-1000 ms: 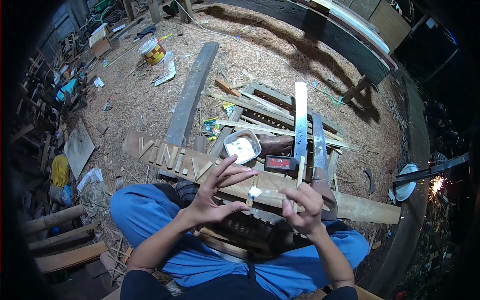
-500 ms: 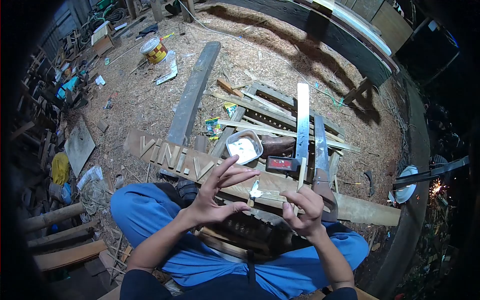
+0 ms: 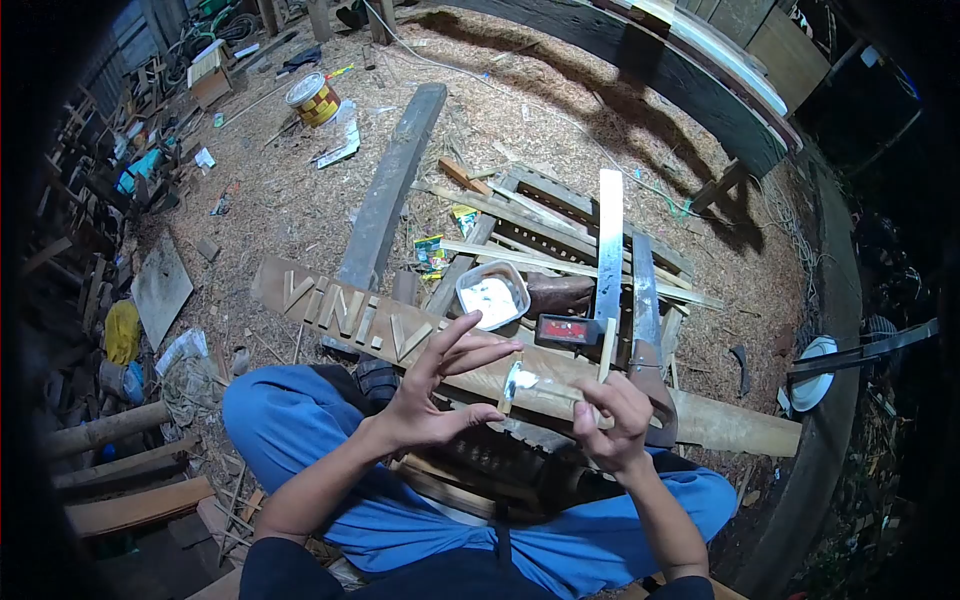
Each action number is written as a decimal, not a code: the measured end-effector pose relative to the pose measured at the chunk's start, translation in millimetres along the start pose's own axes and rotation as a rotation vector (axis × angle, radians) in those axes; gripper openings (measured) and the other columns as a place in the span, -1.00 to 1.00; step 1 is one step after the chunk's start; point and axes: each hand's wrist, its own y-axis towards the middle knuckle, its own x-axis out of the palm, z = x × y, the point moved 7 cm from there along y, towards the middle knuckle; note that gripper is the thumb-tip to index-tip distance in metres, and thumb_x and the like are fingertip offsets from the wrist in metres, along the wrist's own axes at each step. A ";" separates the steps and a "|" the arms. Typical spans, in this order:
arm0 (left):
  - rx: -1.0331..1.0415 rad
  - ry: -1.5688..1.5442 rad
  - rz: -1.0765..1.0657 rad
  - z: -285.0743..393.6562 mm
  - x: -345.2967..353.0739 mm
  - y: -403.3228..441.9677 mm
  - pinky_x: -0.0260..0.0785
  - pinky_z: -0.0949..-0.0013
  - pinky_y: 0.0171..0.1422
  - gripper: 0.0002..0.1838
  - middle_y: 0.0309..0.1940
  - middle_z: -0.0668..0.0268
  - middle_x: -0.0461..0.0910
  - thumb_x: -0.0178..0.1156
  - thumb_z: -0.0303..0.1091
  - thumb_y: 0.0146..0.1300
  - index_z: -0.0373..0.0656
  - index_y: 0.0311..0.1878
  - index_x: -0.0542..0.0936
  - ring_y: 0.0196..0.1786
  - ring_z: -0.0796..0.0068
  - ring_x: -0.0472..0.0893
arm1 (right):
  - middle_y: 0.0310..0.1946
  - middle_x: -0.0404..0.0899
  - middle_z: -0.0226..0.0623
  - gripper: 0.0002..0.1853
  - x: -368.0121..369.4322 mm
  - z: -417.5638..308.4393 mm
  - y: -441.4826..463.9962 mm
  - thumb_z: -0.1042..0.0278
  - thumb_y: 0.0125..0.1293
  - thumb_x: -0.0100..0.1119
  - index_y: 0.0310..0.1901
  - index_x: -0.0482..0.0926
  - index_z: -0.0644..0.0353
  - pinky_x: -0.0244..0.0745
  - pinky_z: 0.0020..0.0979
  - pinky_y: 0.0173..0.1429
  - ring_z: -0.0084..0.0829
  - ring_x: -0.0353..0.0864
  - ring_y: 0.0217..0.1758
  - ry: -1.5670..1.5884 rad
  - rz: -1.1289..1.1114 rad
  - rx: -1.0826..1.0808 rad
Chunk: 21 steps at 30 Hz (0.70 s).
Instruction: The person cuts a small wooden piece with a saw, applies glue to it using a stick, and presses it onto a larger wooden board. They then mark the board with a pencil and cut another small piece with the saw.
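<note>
My left hand point(image 3: 435, 395) pinches a short wooden strip point(image 3: 507, 398) endwise between thumb and fingertips; white paste lies along its side. My right hand point(image 3: 615, 420) grips a thin flat stick point(image 3: 557, 389), its white-smeared tip close to that strip. Another narrow stick point(image 3: 607, 347) stands upright at the right fingers; I cannot tell whether they hold it. Beyond my hands is a plastic tub point(image 3: 493, 290) of white paste. Short wooden strips point(image 3: 350, 312) lie in slanted and parallel rows on a long board point(image 3: 272, 285) across my lap.
Beside the tub are a dark box with red contents point(image 3: 565, 330), a bright metal-like bar point(image 3: 609, 240) and a handsaw point(image 3: 645, 300). A slatted wooden frame point(image 3: 540, 190) lies behind. Farther off are a thick beam point(image 3: 395, 180) and a paint bucket point(image 3: 314, 101).
The glue-tipped stick has shifted slightly against the strip, and the paste is now spread along the strip instead of in a lump. My left hand keeps its pinch. The view has moved slightly.
</note>
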 end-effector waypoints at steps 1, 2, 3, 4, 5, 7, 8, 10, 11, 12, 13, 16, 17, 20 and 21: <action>0.001 0.005 -0.001 -0.6 0.1 -0.5 0.17 0.04 0.70 0.27 0.39 -0.02 0.62 0.64 -0.37 0.14 -0.21 0.73 -0.08 0.52 0.15 0.54 | -0.52 0.49 -0.20 -0.79 1.2 0.6 0.0 0.46 0.15 0.36 -0.16 0.75 0.26 0.37 -0.22 -0.40 -0.23 0.49 -0.51 0.002 -0.001 0.000; -0.001 0.004 -0.002 -0.6 0.2 -0.7 0.17 0.04 0.70 0.27 0.39 -0.02 0.62 0.64 -0.37 0.14 -0.21 0.73 -0.08 0.52 0.15 0.54 | -0.52 0.49 -0.20 -0.79 3.3 1.2 -0.5 0.47 0.16 0.35 -0.16 0.75 0.26 0.37 -0.22 -0.40 -0.23 0.49 -0.51 0.005 -0.004 -0.002; -0.009 -0.013 0.005 -1.2 0.4 -0.7 0.17 0.04 0.70 0.26 0.39 -0.02 0.62 0.64 -0.36 0.14 -0.21 0.73 -0.08 0.51 0.15 0.54 | -0.52 0.49 -0.20 -0.79 4.8 1.2 -1.2 0.47 0.16 0.35 -0.15 0.75 0.26 0.37 -0.22 -0.40 -0.23 0.49 -0.51 0.006 -0.006 -0.002; -0.018 -0.030 0.010 -2.0 0.6 -0.6 0.17 0.04 0.70 0.26 0.40 -0.02 0.61 0.64 -0.35 0.14 -0.21 0.73 -0.07 0.51 0.15 0.54 | -0.52 0.49 -0.20 -0.80 2.9 2.6 1.5 0.47 0.16 0.34 -0.16 0.75 0.25 0.37 -0.23 -0.41 -0.23 0.48 -0.51 0.019 0.033 0.029; -0.019 -0.031 0.008 -2.8 0.8 -0.3 0.17 0.04 0.70 0.26 0.40 -0.02 0.61 0.64 -0.35 0.14 -0.21 0.73 -0.07 0.51 0.15 0.54 | -0.52 0.49 -0.20 -0.80 2.0 3.3 1.1 0.47 0.16 0.34 -0.16 0.75 0.25 0.37 -0.23 -0.41 -0.23 0.48 -0.51 0.019 0.034 0.031; 0.015 0.019 -0.005 -1.6 0.2 0.0 0.18 0.05 0.68 0.26 0.40 -0.04 0.61 0.64 -0.33 0.15 -0.23 0.72 -0.07 0.49 0.15 0.55 | -0.52 0.49 -0.20 -0.80 -0.9 4.4 1.3 0.47 0.16 0.34 -0.16 0.75 0.25 0.38 -0.23 -0.40 -0.23 0.51 -0.50 0.021 0.049 0.017; 0.015 0.021 -0.003 -1.5 -1.0 0.2 0.18 0.05 0.68 0.26 0.40 -0.04 0.61 0.64 -0.33 0.15 -0.23 0.72 -0.07 0.49 0.15 0.55 | -0.51 0.50 -0.20 -0.79 0.2 1.3 0.5 0.47 0.16 0.34 -0.15 0.75 0.25 0.40 -0.22 -0.39 -0.22 0.52 -0.50 -0.003 0.015 -0.029; 0.016 0.054 -0.002 -1.3 -2.4 0.1 0.18 0.05 0.67 0.26 0.39 -0.04 0.62 0.64 -0.31 0.15 -0.24 0.72 -0.08 0.48 0.15 0.56 | -0.51 0.50 -0.21 -0.79 4.3 1.8 1.4 0.47 0.17 0.34 -0.14 0.75 0.25 0.38 -0.23 -0.40 -0.23 0.50 -0.51 0.004 0.000 -0.022; 0.014 0.053 -0.005 -1.4 -1.7 0.4 0.18 0.05 0.67 0.26 0.39 -0.04 0.62 0.64 -0.31 0.15 -0.24 0.72 -0.08 0.48 0.15 0.56 | -0.52 0.49 -0.21 -0.79 7.7 2.1 0.7 0.47 0.17 0.34 -0.14 0.75 0.26 0.37 -0.23 -0.41 -0.24 0.49 -0.52 0.009 -0.012 -0.010; 0.005 0.029 0.005 -2.0 -1.5 0.7 0.18 0.05 0.67 0.27 0.40 -0.04 0.62 0.64 -0.31 0.15 -0.24 0.72 -0.08 0.47 0.16 0.56 | -0.53 0.48 -0.23 -0.79 7.4 6.5 2.1 0.47 0.17 0.35 -0.14 0.75 0.25 0.35 -0.24 -0.42 -0.25 0.46 -0.54 0.035 0.031 0.042; -0.004 0.004 0.015 -2.5 -2.0 0.7 0.18 0.05 0.67 0.27 0.40 -0.04 0.62 0.64 -0.31 0.15 -0.24 0.72 -0.08 0.47 0.16 0.57 | -0.53 0.48 -0.23 -0.79 6.6 7.0 1.7 0.47 0.17 0.35 -0.14 0.75 0.25 0.35 -0.24 -0.42 -0.25 0.46 -0.54 0.035 0.033 0.045; 0.019 0.021 0.011 -1.0 -3.2 0.3 0.18 0.05 0.67 0.26 0.41 -0.04 0.61 0.63 -0.31 0.16 -0.24 0.72 -0.09 0.47 0.16 0.56 | -0.54 0.47 -0.25 -0.79 1.7 7.9 2.2 0.47 0.18 0.36 -0.13 0.75 0.23 0.36 -0.23 -0.41 -0.26 0.48 -0.53 0.033 0.036 0.044; 0.021 0.022 0.014 -1.0 -3.4 0.3 0.18 0.05 0.67 0.26 0.41 -0.04 0.61 0.63 -0.31 0.16 -0.24 0.72 -0.09 0.47 0.16 0.56 | -0.54 0.47 -0.25 -0.79 2.3 7.5 1.5 0.47 0.18 0.36 -0.13 0.75 0.23 0.36 -0.23 -0.41 -0.26 0.48 -0.53 0.033 0.034 0.041; 0.011 0.014 0.020 -1.5 -4.9 -0.6 0.18 0.05 0.67 0.26 0.41 -0.04 0.61 0.63 -0.32 0.17 -0.23 0.73 -0.09 0.47 0.15 0.56 | -0.54 0.46 -0.25 -0.80 11.5 4.5 0.3 0.46 0.18 0.36 -0.14 0.75 0.23 0.34 -0.25 -0.43 -0.28 0.45 -0.54 0.045 0.007 0.008; 0.011 0.013 0.018 -1.8 -4.6 -0.7 0.17 0.05 0.68 0.26 0.41 -0.04 0.61 0.63 -0.32 0.16 -0.23 0.73 -0.09 0.48 0.15 0.56 | -0.54 0.46 -0.25 -0.80 12.0 4.7 0.8 0.46 0.18 0.36 -0.14 0.75 0.23 0.34 -0.25 -0.43 -0.28 0.45 -0.54 0.049 0.008 0.008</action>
